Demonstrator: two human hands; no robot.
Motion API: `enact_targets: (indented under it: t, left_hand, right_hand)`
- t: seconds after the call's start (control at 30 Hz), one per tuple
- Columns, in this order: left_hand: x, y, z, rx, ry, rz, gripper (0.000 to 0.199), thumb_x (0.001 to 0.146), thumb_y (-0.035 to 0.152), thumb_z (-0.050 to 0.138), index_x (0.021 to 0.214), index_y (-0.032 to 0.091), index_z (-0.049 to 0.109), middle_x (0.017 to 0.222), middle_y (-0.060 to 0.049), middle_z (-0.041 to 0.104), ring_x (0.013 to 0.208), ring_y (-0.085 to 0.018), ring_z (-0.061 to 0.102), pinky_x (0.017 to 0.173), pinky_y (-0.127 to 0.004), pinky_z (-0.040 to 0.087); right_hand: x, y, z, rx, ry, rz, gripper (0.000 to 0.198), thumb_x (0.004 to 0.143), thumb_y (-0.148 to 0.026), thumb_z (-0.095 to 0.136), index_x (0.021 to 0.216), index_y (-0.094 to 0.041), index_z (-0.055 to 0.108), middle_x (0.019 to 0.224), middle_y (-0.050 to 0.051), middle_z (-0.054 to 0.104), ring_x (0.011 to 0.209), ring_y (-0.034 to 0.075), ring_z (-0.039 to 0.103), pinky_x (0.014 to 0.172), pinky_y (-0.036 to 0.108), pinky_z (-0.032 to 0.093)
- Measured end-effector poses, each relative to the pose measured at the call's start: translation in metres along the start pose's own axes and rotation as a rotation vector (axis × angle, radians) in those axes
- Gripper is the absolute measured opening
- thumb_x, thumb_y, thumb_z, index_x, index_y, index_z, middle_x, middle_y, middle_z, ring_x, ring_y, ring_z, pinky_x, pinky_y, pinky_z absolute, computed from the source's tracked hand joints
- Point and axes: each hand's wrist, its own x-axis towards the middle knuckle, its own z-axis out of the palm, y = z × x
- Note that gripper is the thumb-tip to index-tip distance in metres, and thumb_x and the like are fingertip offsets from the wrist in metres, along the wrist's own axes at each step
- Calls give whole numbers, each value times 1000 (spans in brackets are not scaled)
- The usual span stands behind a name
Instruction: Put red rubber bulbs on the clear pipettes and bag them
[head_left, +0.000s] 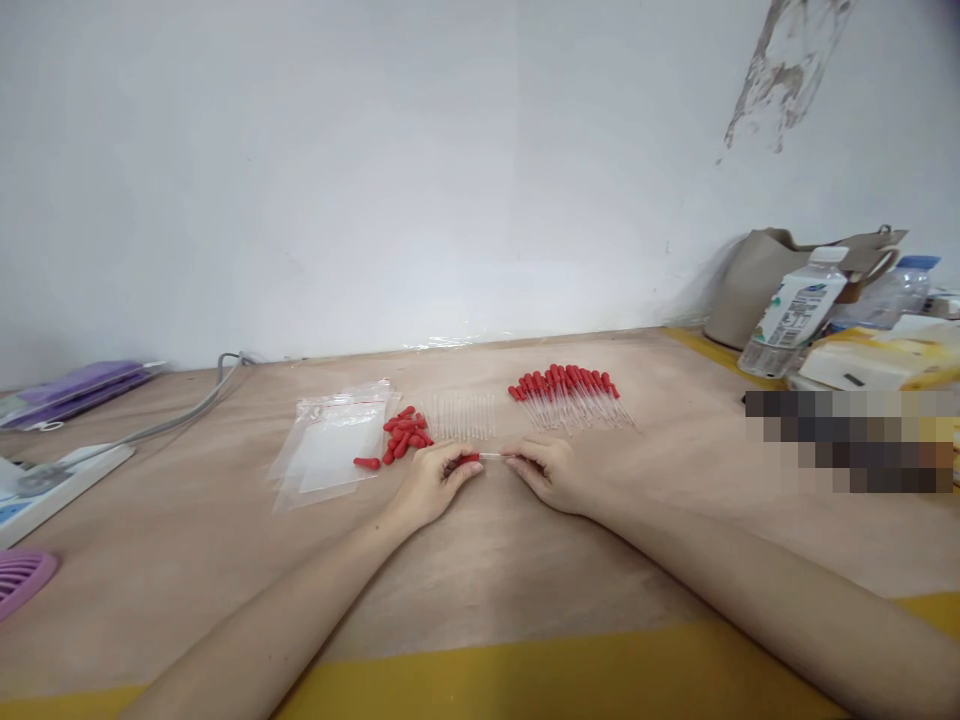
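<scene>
Between finger and thumb, my left hand (433,482) pinches a red rubber dropper bulb (471,458). My right hand (553,474) pinches a thin clear dropper tube (493,457), held level with its end at the bulb's mouth. How deep the tube sits in the bulb I cannot tell. Loose red bulbs (407,436) lie in a small heap just beyond my left hand. Beside them is a row of clear tubes (461,416). Farther right, several droppers with red bulbs on them (571,390) lie fanned out side by side.
Clear zip bags (337,445) lie left of the loose bulbs. A white power strip (71,490) with a grey cable, purple packets (82,390) and a pink slotted item (26,580) are at far left. A bottle (795,315), a beige bag (750,285) and a tissue pack (877,358) stand right.
</scene>
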Motion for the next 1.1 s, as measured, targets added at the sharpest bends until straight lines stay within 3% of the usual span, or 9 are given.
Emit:
enact_targets:
  t: [0.33, 0.63, 0.93, 1.1]
  left_hand:
    - [-2, 4, -3, 11, -107, 75, 17, 83, 27, 51, 83, 18, 65, 74, 0, 66, 65, -12, 57, 61, -22, 41]
    - [-3, 4, 2, 101, 5, 88, 17, 83, 28, 51, 80, 17, 64, 70, -1, 63, 62, -12, 55, 58, -22, 40]
    - [-5, -3, 6, 164, 110, 187, 16, 82, 27, 54, 79, 16, 64, 65, -1, 61, 58, -11, 54, 56, -22, 40]
    - [-6, -1, 3, 77, 22, 178, 16, 83, 26, 52, 81, 17, 64, 70, -1, 64, 62, -12, 56, 58, -21, 41]
  right_hand:
    - [6, 11, -3, 60, -120, -36, 22, 85, -21, 45, 94, -21, 65, 76, 2, 62, 68, 12, 55, 62, 23, 43]
    - [0, 10, 2, -301, -25, -114, 24, 81, -13, 47, 95, -22, 65, 80, 4, 62, 75, 15, 54, 69, 26, 40]
    - [2, -1, -4, -98, -99, 18, 23, 83, -19, 46, 94, -23, 65, 80, 0, 67, 68, 11, 59, 61, 21, 42]
    - [3, 2, -9, -102, -163, -39, 23, 85, -22, 45, 95, -25, 65, 79, -1, 67, 67, 11, 58, 61, 21, 41]
